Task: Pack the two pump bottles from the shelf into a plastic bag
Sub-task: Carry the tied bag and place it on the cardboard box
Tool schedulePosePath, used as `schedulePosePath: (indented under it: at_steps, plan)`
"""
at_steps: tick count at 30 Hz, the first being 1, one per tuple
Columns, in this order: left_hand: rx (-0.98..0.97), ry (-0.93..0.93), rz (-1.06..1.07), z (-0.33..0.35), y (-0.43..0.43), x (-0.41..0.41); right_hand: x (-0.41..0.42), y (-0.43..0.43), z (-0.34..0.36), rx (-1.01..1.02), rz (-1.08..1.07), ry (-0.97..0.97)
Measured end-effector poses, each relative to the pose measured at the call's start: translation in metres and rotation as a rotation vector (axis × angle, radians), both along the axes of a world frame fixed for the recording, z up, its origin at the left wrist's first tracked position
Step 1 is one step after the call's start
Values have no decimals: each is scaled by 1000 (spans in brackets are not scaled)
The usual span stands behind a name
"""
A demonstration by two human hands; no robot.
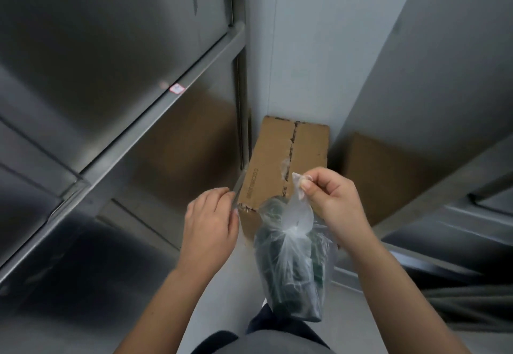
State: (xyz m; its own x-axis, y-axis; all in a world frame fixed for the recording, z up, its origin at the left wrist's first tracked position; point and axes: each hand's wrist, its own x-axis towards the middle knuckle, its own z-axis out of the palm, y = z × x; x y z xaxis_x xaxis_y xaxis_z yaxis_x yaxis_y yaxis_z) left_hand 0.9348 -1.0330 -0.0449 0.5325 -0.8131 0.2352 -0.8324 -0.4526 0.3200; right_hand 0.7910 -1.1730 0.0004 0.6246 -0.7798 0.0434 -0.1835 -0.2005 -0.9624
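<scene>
Head view showed us looking down between steel shelving [155, 115] on our left and more steel surfaces on our right, with a pale floor [222, 284] below. Our right hand [330, 204] pinched a strip of the clear plastic bag [294, 265] between thumb and forefinger, the other fingers curled in toward the palm. The bag hung from that pinch in the air, gathered into a knot just below the hand, and it was not resting on anything. Inside it we could make out the two pump bottles [291, 278], dark green shapes lying side by side and pointing downward; the plastic blurred their pumps, so we could not tell how the tops sat. Our left hand [211, 220] was just beside the bag, back toward the camera, fingers curled loosely together. Whether its fingertips held a strand of plastic we could not tell, as they were turned away from us. Behind the bag, a closed cardboard box [286, 159] stood on the floor in the corner, against the wall [319, 48].
</scene>
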Motion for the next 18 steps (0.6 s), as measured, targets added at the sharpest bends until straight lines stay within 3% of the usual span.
schedulePosePath:
  at_steps: [4, 18]
  plan:
    - [-32, 71, 62, 6, -34, 17, 18, -36, -1, 1, 4, 5]
    - [-14, 95, -113, 10, -162, 100, 92, -152, -6, 36, -238, -62]
